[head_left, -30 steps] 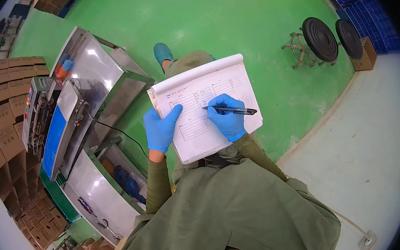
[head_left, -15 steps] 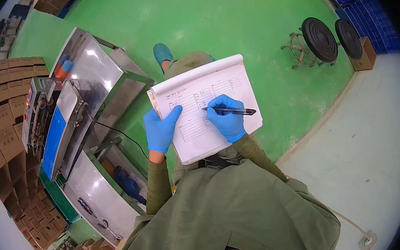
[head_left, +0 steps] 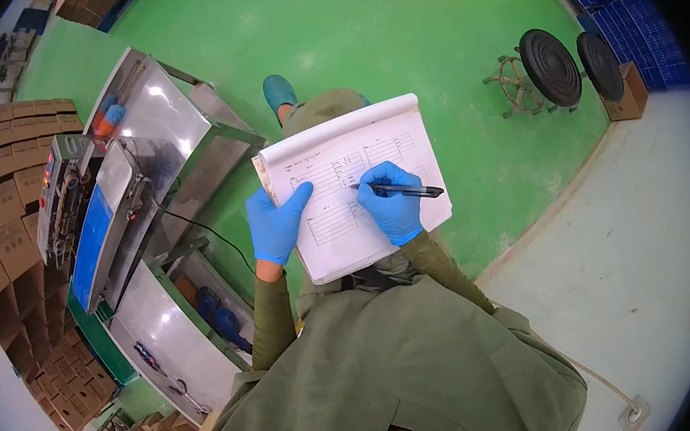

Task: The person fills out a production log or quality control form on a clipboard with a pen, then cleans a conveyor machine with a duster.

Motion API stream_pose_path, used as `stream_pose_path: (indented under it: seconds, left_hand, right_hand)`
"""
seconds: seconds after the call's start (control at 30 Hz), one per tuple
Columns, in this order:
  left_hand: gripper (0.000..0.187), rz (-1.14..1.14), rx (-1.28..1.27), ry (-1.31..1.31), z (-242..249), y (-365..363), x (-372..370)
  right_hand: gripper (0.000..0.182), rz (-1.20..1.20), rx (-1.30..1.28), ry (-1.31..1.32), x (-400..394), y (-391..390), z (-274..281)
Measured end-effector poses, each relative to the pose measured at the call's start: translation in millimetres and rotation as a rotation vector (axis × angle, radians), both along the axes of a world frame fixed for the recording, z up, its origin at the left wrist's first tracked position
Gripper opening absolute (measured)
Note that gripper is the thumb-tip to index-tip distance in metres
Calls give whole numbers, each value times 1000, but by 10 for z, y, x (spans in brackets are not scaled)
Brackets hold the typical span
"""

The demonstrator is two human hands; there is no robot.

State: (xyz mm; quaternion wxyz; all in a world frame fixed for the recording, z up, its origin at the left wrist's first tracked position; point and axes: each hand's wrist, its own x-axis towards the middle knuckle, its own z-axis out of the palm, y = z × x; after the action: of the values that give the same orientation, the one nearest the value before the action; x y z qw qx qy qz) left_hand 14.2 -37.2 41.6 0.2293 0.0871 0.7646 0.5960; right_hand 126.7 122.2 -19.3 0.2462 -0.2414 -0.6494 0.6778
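A pad of printed forms (head_left: 340,253) rests over my lap, its top sheets rolled back along the far edge. Tables and some handwriting show on the open page. My left hand (head_left: 278,224), in a blue glove, grips the pad's left side with the thumb on top of the paper; its other fingers are hidden underneath. My right hand (head_left: 393,211), also in a blue glove, is closed around a black pen (head_left: 409,190). The pen's tip meets the page near the middle table, and the heel of that hand lies on the paper.
On the left stands a metal table (head_left: 160,109) carrying a machine with a blue belt (head_left: 92,248). Stacked cardboard boxes (head_left: 7,202) rise behind it. Scissors (head_left: 186,395) lie on the lower metal surface. Black round stools (head_left: 551,68) and blue crates (head_left: 634,30) are at right.
Almost nothing differs. My right hand and the pen have shifted very slightly on the page; the left hand keeps its hold on the pad.
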Motion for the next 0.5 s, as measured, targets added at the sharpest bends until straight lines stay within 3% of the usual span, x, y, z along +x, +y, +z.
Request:
stream_pose_path:
  seconds: [0.5]
  left_hand:
    - [26, 8, 29, 11, -52, -13, -2]
  right_hand:
    - [11, -59, 22, -17, 11, -15, 9]
